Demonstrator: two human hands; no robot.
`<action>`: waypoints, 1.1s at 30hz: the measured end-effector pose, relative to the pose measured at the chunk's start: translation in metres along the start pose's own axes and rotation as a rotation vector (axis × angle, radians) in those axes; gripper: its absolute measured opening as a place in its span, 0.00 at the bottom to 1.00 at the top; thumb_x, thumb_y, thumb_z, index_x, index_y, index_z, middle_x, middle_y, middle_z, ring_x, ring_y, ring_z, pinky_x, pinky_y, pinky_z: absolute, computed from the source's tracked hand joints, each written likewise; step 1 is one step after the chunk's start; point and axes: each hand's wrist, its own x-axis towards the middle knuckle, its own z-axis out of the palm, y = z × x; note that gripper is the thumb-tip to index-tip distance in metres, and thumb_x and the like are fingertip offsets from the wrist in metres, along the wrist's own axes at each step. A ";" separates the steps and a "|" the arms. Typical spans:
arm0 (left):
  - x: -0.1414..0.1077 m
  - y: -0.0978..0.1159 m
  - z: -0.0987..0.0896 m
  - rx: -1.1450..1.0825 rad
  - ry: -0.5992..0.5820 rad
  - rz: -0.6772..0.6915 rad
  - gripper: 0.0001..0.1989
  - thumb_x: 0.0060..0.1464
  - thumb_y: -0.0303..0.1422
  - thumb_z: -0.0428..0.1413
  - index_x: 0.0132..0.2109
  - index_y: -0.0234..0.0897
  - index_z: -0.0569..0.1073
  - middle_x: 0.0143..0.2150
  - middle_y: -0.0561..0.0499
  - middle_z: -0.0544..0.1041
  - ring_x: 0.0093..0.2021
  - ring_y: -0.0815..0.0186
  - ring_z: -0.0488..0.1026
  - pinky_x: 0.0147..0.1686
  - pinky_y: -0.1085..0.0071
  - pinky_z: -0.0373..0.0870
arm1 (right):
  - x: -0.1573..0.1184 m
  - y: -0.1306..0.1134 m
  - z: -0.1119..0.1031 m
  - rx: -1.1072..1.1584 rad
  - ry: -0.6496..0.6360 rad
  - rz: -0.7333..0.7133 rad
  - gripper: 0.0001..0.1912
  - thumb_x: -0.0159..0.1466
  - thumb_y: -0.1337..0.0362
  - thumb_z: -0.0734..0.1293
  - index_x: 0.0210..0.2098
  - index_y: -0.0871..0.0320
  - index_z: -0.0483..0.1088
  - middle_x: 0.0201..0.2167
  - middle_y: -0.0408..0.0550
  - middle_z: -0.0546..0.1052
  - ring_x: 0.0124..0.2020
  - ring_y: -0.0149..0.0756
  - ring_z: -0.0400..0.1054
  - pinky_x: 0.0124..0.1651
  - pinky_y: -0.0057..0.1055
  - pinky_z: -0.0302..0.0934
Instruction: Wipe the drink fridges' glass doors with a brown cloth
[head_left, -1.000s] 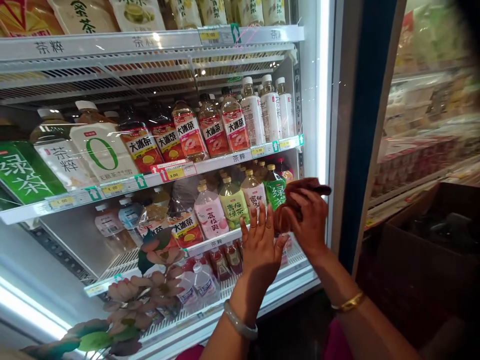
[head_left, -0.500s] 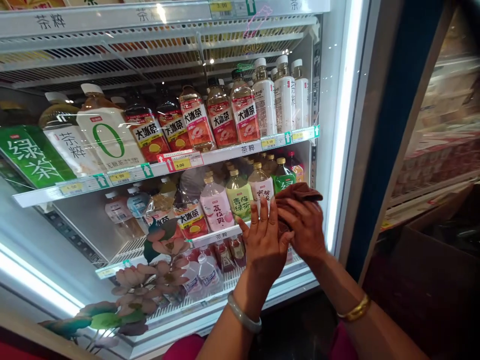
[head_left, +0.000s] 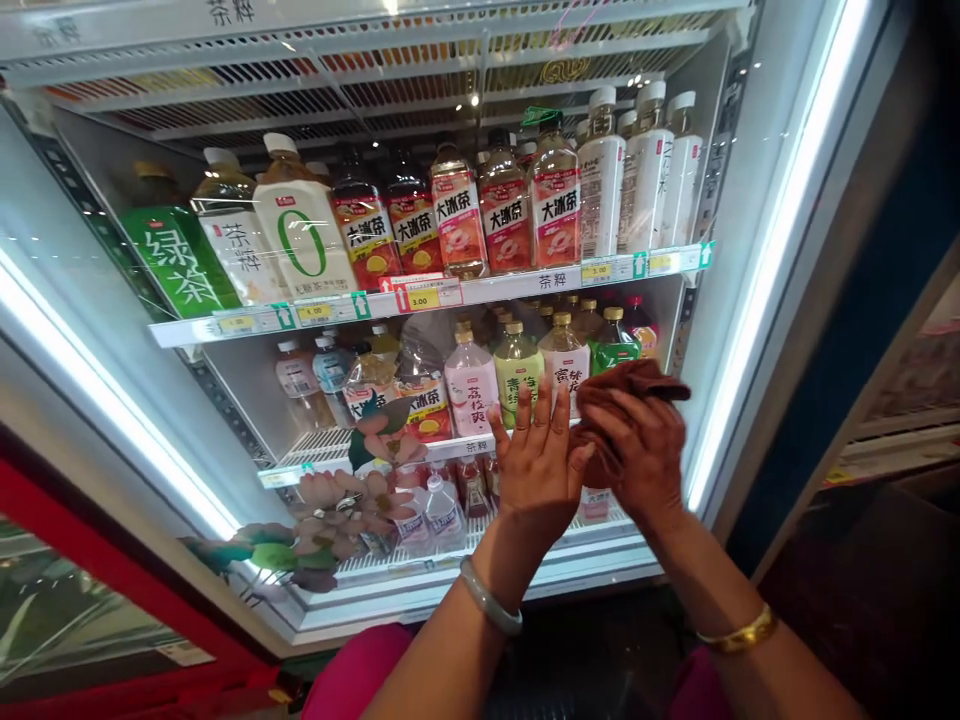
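Cloth (head_left: 636, 379) in right hand (head_left: 649, 455), left hand (head_left: 538, 470) leftward, bottles (head_left: 471, 382) behind both

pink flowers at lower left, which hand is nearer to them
Left. The left hand is to the right of the pink flowers, open; the right hand, holding a brown cloth, is farther right.

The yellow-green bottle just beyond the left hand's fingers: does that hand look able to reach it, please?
Probably not: the left hand spreads in front of the yellow-green bottle, but what looks like a flower-decorated glass pane seems to stand between them.
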 end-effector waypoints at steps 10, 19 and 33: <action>-0.009 -0.022 -0.015 0.001 -0.043 -0.040 0.36 0.72 0.40 0.44 0.79 0.34 0.41 0.79 0.41 0.52 0.81 0.56 0.39 0.77 0.51 0.20 | 0.004 -0.055 0.027 -0.017 0.105 0.010 0.21 0.71 0.59 0.61 0.62 0.50 0.69 0.58 0.52 0.75 0.63 0.46 0.63 0.70 0.51 0.55; -0.014 -0.048 -0.036 0.060 -0.051 -0.059 0.37 0.72 0.44 0.45 0.79 0.36 0.42 0.79 0.41 0.52 0.81 0.55 0.40 0.77 0.49 0.22 | 0.027 -0.026 0.019 -0.021 0.196 0.177 0.21 0.67 0.56 0.69 0.58 0.54 0.73 0.59 0.57 0.74 0.63 0.52 0.64 0.67 0.55 0.57; -0.020 -0.088 -0.058 0.086 -0.007 -0.084 0.37 0.73 0.46 0.38 0.79 0.33 0.38 0.80 0.40 0.49 0.81 0.56 0.33 0.77 0.49 0.21 | 0.044 -0.055 0.035 0.021 0.273 0.199 0.20 0.66 0.58 0.70 0.57 0.51 0.75 0.58 0.55 0.75 0.62 0.54 0.65 0.66 0.59 0.59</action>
